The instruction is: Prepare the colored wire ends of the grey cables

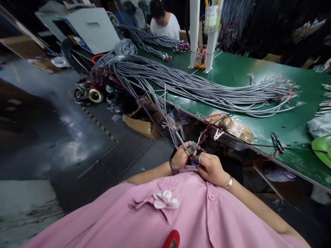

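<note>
My left hand (182, 155), with grey covers on its fingertips, is closed round the end of a grey cable (180, 138) just in front of my body. Thin coloured wires (201, 137) fan out from that end, white, red, orange and blue among them. Close beside it, my right hand (211, 167) pinches at the wires, thumb and forefinger together; a bit of blue wire shows under the fingers. Exactly which strands it grips is hidden. More grey cables run from my left hand up to the large bundle (165, 74) on the green table.
Along the edge of the green table (232, 67) lie a taped block (232, 127), a pink clip (218, 134) and black snips (277, 142). White posts (194, 34) rise behind the bundle. A cardboard box (142, 124) stands below. A person (165, 24) sits across the table.
</note>
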The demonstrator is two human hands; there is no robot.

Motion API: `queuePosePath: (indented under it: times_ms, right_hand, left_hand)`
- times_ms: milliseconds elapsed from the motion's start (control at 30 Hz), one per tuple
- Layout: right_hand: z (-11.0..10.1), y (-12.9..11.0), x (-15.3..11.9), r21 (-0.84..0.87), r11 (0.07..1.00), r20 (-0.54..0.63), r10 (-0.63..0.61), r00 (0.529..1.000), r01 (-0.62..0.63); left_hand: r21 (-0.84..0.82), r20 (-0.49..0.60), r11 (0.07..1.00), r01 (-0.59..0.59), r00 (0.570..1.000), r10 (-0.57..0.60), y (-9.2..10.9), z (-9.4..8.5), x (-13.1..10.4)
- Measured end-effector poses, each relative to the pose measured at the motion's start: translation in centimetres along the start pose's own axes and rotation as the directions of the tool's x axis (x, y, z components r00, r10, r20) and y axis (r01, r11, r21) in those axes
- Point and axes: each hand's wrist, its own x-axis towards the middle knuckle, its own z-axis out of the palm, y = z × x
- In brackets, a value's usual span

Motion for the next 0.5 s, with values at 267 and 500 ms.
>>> queuePosePath:
  times_ms: [267,500]
  right_hand:
    - [0.0,0.2,-0.7,0.087,0.996,-0.027,-0.002,1.0,0.004]
    - [-0.4,-0.3,-0.6,0.23,0.973,0.128,-0.056,0.99,0.025]
  left_hand:
    - [0.063,0.061,0.996,-0.058,0.997,0.054,0.6,-0.1,-0.1]
    - [-0.113,-0.074,0.993,-0.045,0.997,0.037,0.5,-0.5,1.1]
